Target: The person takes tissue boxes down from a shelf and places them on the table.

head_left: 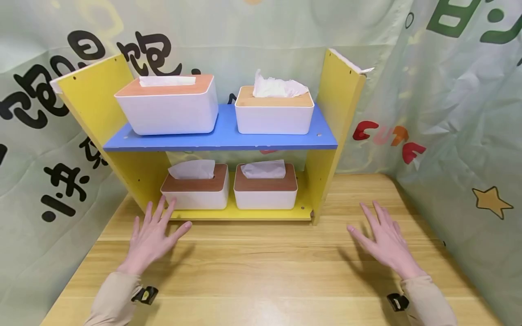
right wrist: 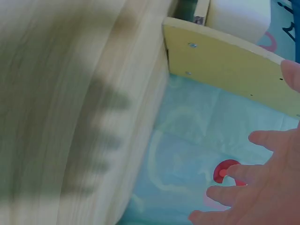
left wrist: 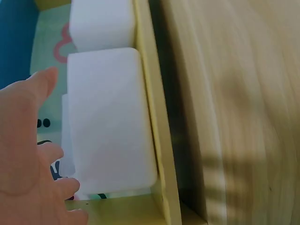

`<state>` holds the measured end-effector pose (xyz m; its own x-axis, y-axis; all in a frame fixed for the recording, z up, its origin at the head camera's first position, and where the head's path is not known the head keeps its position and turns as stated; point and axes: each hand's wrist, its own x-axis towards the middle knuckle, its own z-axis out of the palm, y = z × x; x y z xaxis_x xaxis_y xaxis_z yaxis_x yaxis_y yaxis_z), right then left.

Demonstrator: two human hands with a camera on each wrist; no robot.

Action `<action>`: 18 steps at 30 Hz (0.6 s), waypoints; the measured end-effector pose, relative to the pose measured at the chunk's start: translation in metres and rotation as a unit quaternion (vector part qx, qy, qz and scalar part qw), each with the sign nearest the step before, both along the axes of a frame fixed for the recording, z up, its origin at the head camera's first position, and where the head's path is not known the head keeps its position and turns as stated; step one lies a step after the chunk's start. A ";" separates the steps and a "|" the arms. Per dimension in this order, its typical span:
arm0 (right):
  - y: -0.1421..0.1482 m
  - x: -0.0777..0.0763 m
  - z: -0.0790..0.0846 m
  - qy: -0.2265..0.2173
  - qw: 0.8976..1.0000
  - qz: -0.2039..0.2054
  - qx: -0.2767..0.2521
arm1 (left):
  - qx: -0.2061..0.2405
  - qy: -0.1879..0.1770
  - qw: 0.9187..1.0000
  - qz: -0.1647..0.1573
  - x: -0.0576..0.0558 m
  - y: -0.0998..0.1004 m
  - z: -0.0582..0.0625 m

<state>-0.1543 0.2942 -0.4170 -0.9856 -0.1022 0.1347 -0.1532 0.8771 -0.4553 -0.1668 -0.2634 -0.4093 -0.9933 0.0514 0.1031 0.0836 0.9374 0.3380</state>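
Note:
My left hand [head_left: 150, 242] hovers above the table before the shelf's lower left corner, fingers spread, holding nothing. Nearest to it is the lower left tissue box [head_left: 200, 199], white with a dark wood lid; its white side [left wrist: 110, 122] fills much of the left wrist view. To the right of the shelf, my right hand [head_left: 387, 244] is held over the table, fingers apart and nothing in them. A similar lower right tissue box [head_left: 265, 199] stands beside the first. On the blue board sit a larger tissue box [head_left: 175, 111] and a light-lidded tissue box [head_left: 275, 120], each with tissue showing.
The yellow shelf [head_left: 340, 99] with its blue middle board [head_left: 224, 141] stands at the back of the wooden table [head_left: 261, 267]. Printed cloth [head_left: 456, 136] hangs behind and along both sides. Dark straps with small devices [head_left: 145, 295] are on the wrists.

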 end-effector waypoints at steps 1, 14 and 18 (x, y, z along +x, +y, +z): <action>0.000 0.000 0.001 0.001 1.000 0.003 -0.010 | 0.010 -0.003 1.000 -0.001 0.000 0.000 0.002; -0.006 0.002 0.015 -0.012 0.986 0.012 -0.164 | 0.257 0.050 0.965 -0.004 0.004 0.002 0.021; -0.008 0.005 0.017 0.001 0.976 0.028 -0.217 | 0.321 0.072 0.945 -0.003 0.007 0.003 0.026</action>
<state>-0.1493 0.2858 -0.4000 -0.9797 -0.0880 0.1799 -0.1967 0.5914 -0.7820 -0.1599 -0.2606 -0.3833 -0.9666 -0.0626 0.2485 0.1758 0.5435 0.8208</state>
